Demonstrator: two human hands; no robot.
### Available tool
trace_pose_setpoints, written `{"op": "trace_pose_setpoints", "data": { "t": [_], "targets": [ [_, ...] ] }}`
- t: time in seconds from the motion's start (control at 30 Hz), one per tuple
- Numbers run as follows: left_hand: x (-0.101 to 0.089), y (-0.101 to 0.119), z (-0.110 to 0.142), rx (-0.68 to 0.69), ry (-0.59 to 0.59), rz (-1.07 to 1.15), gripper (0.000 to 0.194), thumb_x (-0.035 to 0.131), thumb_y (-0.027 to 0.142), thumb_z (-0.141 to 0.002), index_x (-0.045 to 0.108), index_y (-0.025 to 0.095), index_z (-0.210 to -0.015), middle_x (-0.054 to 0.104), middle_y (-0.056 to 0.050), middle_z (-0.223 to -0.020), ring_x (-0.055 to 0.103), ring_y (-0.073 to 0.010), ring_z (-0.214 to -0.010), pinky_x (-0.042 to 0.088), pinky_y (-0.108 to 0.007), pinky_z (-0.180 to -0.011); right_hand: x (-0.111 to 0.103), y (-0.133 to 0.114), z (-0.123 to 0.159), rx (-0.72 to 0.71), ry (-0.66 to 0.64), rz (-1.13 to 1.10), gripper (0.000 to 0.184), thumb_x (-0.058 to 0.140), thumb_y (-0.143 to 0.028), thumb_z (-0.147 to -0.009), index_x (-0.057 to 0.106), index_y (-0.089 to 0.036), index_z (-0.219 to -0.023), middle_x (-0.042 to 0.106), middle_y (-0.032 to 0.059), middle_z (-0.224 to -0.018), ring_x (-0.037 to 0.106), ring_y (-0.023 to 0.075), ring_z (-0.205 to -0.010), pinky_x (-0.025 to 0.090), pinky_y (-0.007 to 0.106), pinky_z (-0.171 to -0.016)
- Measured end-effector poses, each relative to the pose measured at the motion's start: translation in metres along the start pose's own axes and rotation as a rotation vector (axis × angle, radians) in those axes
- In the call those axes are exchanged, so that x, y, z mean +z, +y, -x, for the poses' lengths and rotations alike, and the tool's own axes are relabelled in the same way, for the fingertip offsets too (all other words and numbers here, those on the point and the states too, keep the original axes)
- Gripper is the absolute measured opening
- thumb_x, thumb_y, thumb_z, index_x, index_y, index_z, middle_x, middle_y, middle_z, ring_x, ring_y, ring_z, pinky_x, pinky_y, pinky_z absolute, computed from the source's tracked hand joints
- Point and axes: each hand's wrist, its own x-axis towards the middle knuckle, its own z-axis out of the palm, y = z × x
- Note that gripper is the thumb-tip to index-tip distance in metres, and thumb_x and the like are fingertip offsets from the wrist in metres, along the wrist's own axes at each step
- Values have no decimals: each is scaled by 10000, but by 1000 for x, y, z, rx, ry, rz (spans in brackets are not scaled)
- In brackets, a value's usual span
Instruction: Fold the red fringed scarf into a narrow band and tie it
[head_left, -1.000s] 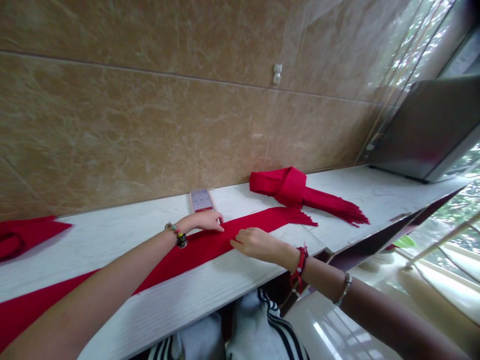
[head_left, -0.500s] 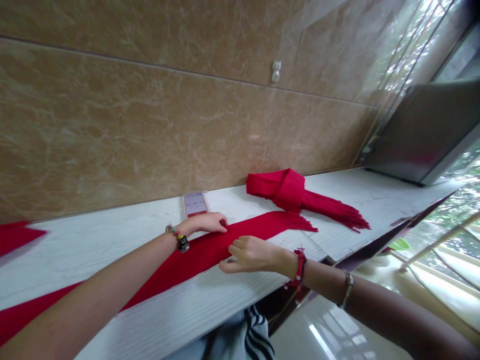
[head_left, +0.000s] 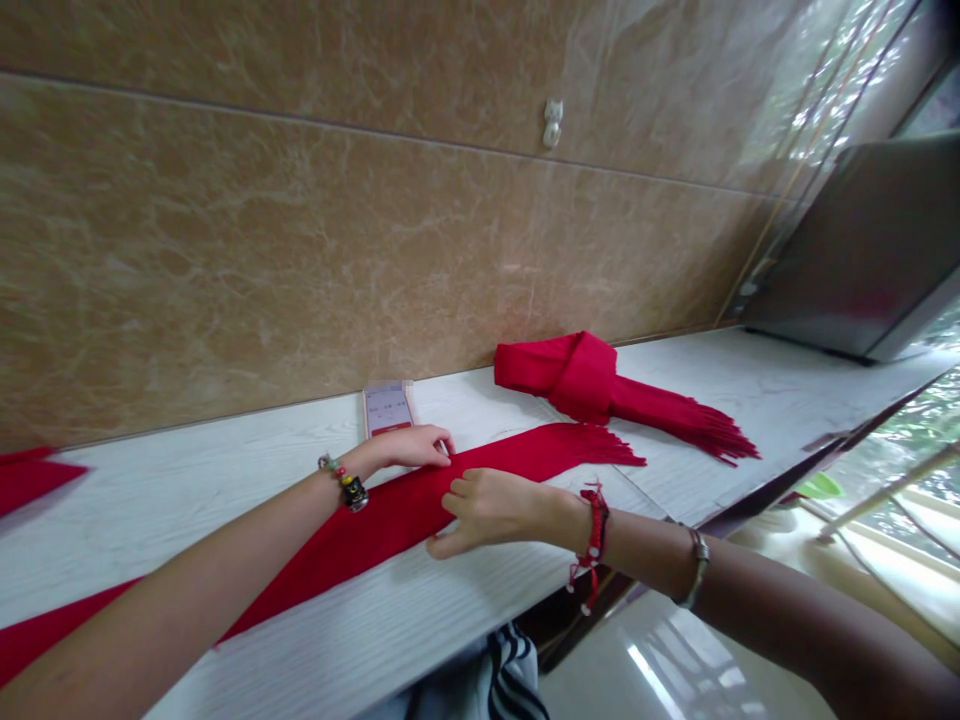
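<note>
A long red fringed scarf [head_left: 330,550] lies flattened in a narrow strip along the white counter. At its far edge, my left hand [head_left: 409,446] has thumb and fingers bent together on the cloth. Opposite, my right hand [head_left: 495,508] curls its fingers over the near edge, with the thumb pointing left by the border; the fingertips are partly hidden. The fringe rests to the right of both hands. Beyond it lies a second red scarf [head_left: 562,375], folded over into a bundle with its fringed tail stretching right.
A phone [head_left: 388,408] with a lit screen lies behind my left hand. Another piece of red cloth [head_left: 37,480] is at the far left. A tiled wall [head_left: 300,250] backs the white counter [head_left: 330,650], and a grey box-shaped appliance [head_left: 870,240] stands at the right end.
Both hands have slid slightly to the left along the scarf. The view has shifted a little; the folded scarf stays in place.
</note>
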Motion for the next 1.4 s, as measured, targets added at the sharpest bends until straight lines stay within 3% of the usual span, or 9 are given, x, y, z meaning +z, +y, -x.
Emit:
{"op": "trace_pose_setpoints", "data": {
  "t": [0.17, 0.27, 0.4, 0.57, 0.73, 0.83, 1.13, 1.3, 1.4],
  "targets": [
    [-1, -4, 6, 27, 15, 2, 287, 488, 330, -685, 657, 127, -796, 629, -25, -700, 488, -135, -609, 342, -218, -539, -1, -1, 6, 108, 45, -35, 129, 421, -124, -879, 522, -195, -840, 533, 0, -749, 493, 135, -664, 300, 262, -534],
    [0, -6, 6, 35, 19, 76, 292, 504, 311, -672, 656, 127, -840, 633, -19, -705, 490, -132, -617, 341, -213, -541, -3, -8, 5, 221, 54, -26, 166, 417, -101, -872, 504, -163, -745, 530, 20, -727, 493, 153, -703, 322, 284, -568],
    [0, -12, 7, 14, 20, 158, 374, 505, 321, -677, 633, 123, -966, 633, -22, -745, 498, -141, -645, 347, -215, -551, -3, -20, -3, 332, 81, -4, 147, 409, -115, -879, 504, -170, -781, 532, 17, -683, 488, 156, -663, 327, 290, -556],
    [-5, -28, 19, 2, -15, 190, 424, 565, 399, -664, 625, 142, -996, 598, -13, -760, 489, -142, -688, 352, -215, -586, 1, -30, -14, 431, 62, 25, 203, 407, -103, -870, 504, -118, -1047, 555, 31, -676, 498, 153, -593, 323, 276, -478],
    [-3, -38, 33, -51, -41, 392, 487, 613, 411, -637, 576, 146, -1044, 517, 23, -678, 447, -118, -625, 324, -212, -549, 2, -36, -20, 420, 14, 1, 155, 412, -54, -833, 555, -88, -885, 569, 69, -693, 517, 167, -597, 371, 284, -465],
    [-5, -36, 38, -49, 14, 487, 452, 636, 396, -638, 581, 152, -1014, 510, 27, -690, 444, -104, -627, 319, -206, -548, -2, -36, -19, 431, 35, 24, 183, 412, -44, -828, 554, -50, -943, 573, 81, -695, 526, 177, -596, 389, 289, -467],
    [-42, 15, 32, -14, 154, 916, 421, 637, 221, -709, 541, 166, -1115, 645, -25, -799, 593, -130, -709, 453, -243, -621, -17, -8, 3, 816, 238, -188, 305, 360, -73, -864, 552, -154, -1086, 570, 42, -756, 519, 128, -617, 400, 220, -532],
    [-52, 54, 4, 60, 149, 984, 360, 555, 90, -765, 555, 161, -1118, 669, -33, -809, 614, -115, -686, 487, -238, -631, -25, 3, 30, 949, 507, -338, 367, 315, -87, -858, 559, -132, -1128, 568, 60, -761, 529, 136, -640, 441, 238, -570],
    [-49, 73, -23, 91, 144, 963, 326, 531, 75, -781, 573, 144, -1096, 673, -37, -805, 612, -112, -686, 487, -235, -635, -28, 6, 52, 1028, 563, -389, 378, 331, -70, -826, 598, -157, -1079, 588, 56, -779, 552, 133, -652, 457, 237, -589]
  ]
}}
